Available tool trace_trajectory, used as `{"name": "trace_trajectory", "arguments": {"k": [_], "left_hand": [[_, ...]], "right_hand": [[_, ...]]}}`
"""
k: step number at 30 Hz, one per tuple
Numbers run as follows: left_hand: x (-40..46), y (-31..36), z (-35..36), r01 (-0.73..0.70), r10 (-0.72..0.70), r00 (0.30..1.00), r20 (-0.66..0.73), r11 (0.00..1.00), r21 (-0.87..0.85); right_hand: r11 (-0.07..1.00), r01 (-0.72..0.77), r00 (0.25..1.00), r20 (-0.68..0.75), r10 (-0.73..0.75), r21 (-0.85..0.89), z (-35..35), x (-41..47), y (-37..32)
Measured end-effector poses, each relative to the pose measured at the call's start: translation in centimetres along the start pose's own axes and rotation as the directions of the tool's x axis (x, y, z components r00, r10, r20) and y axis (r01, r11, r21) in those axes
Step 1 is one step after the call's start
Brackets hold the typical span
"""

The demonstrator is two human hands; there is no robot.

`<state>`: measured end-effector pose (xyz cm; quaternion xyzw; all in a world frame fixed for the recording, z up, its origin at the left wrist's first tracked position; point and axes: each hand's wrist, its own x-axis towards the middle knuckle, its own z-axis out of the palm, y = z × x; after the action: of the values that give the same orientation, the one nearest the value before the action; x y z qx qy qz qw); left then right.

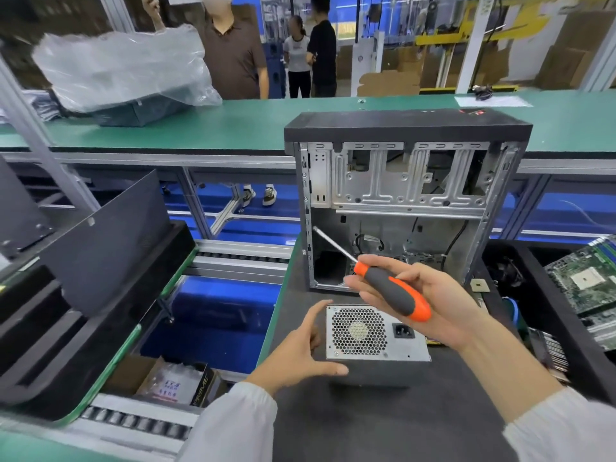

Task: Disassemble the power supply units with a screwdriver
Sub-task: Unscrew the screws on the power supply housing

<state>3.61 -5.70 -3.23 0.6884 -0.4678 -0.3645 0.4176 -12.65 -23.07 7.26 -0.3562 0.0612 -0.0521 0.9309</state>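
Note:
A grey power supply unit (pixel 376 335) stands on the dark mat, its perforated fan grille and power socket facing up. My left hand (pixel 303 348) is spread beside its left edge, thumb along the lower front edge, fingers relaxed and not clearly gripping. My right hand (pixel 426 308) holds an orange and grey screwdriver (pixel 393 291) above the unit, with the shaft pointing up-left into the open computer case (pixel 406 201) behind.
Black foam trays (pixel 83 295) sit on a roller conveyor at left. A bin with circuit boards (pixel 586 288) lies at right. A green bench (pixel 200 125) runs behind, with a plastic-wrapped case (pixel 123 71). People stand beyond it.

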Motion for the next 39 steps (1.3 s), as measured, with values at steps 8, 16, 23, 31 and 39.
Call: {"name": "trace_trajectory", "arguments": {"k": [8, 16, 23, 31, 39], "left_hand": [[1.2, -1.3, -0.7, -0.095, 0.096, 0.995, -0.006, 0.992, 0.087], [2.1, -1.8, -1.1, -0.091, 0.089, 0.994, 0.055, 0.995, 0.030], [2.2, -1.6, -1.2, -0.100, 0.097, 0.993, 0.073, 0.994, 0.049], [2.3, -1.6, -1.3, -0.128, 0.119, 0.990, 0.069, 0.980, 0.151], [2.5, -1.7, -1.2, -0.140, 0.133, 0.990, 0.056, 0.977, 0.160]], "right_hand": [[0.986, 0.114, 0.991, -0.060, -0.122, -0.122, -0.2, 1.1, 1.3], [0.641, 0.095, 0.848, -0.275, -0.452, -0.762, 1.4, 2.5, 1.6], [0.188, 0.006, 0.549, -0.154, -0.821, -0.982, 2.9, 3.2, 1.1], [0.007, -0.019, 0.652, -0.017, -0.758, -1.000, 4.1, 4.3, 1.7], [0.001, -0.045, 0.675, -0.031, -0.737, -0.999, 3.6, 5.0, 2.1]]}}
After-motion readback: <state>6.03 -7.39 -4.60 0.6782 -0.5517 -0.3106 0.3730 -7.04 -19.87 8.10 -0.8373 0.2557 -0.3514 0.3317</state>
